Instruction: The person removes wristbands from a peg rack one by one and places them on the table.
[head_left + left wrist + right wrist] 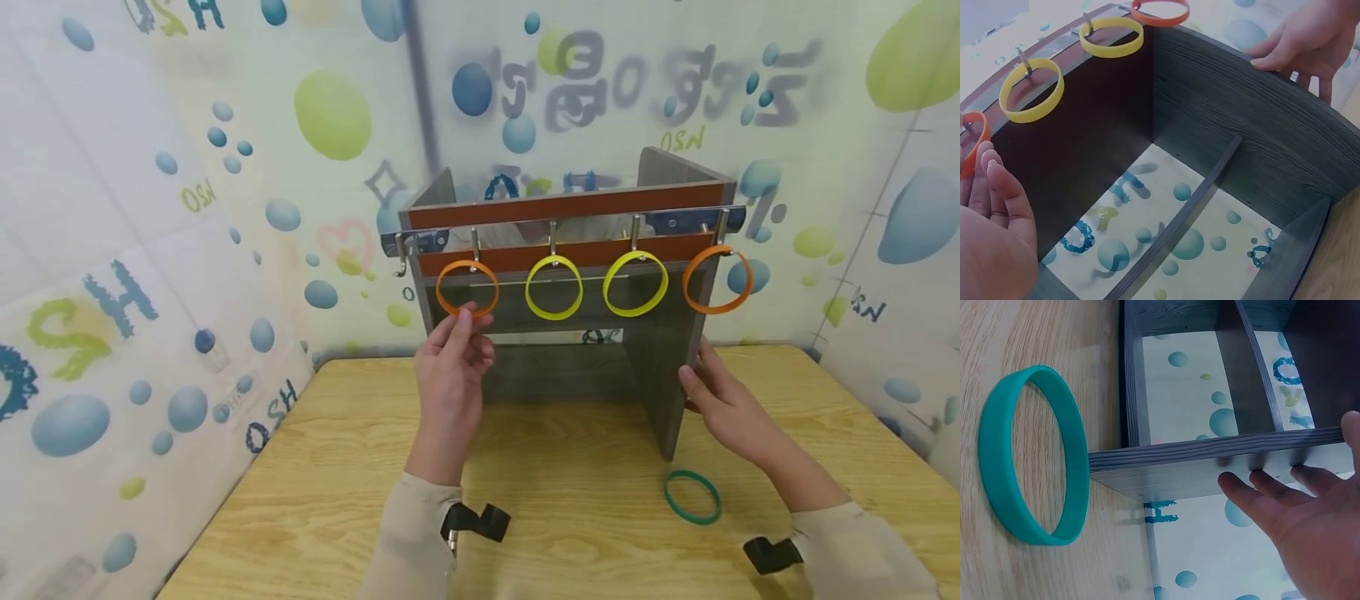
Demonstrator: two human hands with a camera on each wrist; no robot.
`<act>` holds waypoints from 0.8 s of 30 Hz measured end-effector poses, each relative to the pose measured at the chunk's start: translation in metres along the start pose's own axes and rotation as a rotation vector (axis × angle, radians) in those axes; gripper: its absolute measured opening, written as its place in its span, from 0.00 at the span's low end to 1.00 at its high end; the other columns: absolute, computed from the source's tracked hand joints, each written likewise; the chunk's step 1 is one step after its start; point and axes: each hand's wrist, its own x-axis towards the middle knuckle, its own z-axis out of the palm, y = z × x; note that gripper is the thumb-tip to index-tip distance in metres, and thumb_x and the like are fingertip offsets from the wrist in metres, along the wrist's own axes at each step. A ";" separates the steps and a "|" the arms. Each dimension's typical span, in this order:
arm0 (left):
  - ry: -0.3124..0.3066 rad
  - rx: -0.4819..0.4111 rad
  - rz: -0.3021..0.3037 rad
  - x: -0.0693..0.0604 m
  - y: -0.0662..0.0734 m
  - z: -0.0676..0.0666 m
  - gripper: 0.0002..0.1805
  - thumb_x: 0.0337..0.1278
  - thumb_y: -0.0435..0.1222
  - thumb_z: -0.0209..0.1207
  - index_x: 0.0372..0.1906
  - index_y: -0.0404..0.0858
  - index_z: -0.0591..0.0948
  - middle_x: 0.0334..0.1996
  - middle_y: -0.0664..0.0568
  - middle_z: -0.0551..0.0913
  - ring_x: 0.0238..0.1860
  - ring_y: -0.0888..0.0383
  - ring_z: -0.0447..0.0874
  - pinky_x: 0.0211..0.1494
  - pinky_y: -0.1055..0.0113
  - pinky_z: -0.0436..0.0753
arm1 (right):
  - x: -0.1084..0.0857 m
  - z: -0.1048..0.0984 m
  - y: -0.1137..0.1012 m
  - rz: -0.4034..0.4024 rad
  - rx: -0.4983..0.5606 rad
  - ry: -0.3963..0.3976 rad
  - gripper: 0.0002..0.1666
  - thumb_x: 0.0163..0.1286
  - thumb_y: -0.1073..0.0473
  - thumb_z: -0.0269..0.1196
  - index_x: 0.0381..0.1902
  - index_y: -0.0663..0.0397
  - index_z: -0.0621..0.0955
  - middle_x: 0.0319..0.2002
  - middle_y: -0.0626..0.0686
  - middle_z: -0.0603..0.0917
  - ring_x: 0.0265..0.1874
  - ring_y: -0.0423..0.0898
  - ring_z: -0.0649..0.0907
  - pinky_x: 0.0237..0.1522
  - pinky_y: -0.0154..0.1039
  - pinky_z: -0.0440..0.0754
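My left hand (452, 367) pinches the bottom of an orange ring (467, 288) that hangs on the second hook from the left. Two yellow rings (553, 287) (635, 284) and another orange ring (717, 280) hang on the hooks to its right. With thumb in front and fingers behind, my right hand (731, 404) holds the right side panel of the grey rack (663, 358). In the right wrist view its fingers (1272, 494) touch the panel's outer face. A green ring (1075, 456) lies on the table near that panel.
The leftmost hook (401, 254) on the metal rail carries no ring. The rack stands on a wooden table (337, 500), close to a wall covering (330, 208) printed with coloured ovals and letters. Dark wrist mounts (476, 522) are on both sleeves.
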 end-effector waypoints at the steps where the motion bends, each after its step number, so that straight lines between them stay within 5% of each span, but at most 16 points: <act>1: 0.001 0.000 0.005 0.001 0.001 0.000 0.08 0.78 0.37 0.61 0.45 0.41 0.89 0.31 0.55 0.92 0.23 0.62 0.78 0.29 0.72 0.78 | 0.000 0.000 0.000 -0.003 0.002 -0.002 0.42 0.91 0.51 0.42 0.87 0.35 0.32 0.81 0.78 0.55 0.75 0.81 0.65 0.64 0.69 0.76; 18: -0.039 -0.008 0.071 0.001 0.023 0.008 0.10 0.79 0.38 0.60 0.44 0.42 0.90 0.30 0.56 0.92 0.22 0.62 0.79 0.29 0.72 0.79 | 0.000 0.000 0.001 -0.014 -0.002 0.002 0.42 0.91 0.51 0.42 0.87 0.33 0.32 0.81 0.78 0.56 0.75 0.80 0.66 0.64 0.68 0.76; 24: -0.063 0.022 0.049 -0.002 0.023 0.005 0.11 0.80 0.38 0.59 0.43 0.43 0.91 0.31 0.56 0.92 0.23 0.62 0.80 0.29 0.72 0.79 | 0.000 0.001 0.003 -0.003 -0.006 0.005 0.42 0.91 0.52 0.42 0.87 0.34 0.32 0.81 0.78 0.56 0.75 0.80 0.66 0.64 0.68 0.76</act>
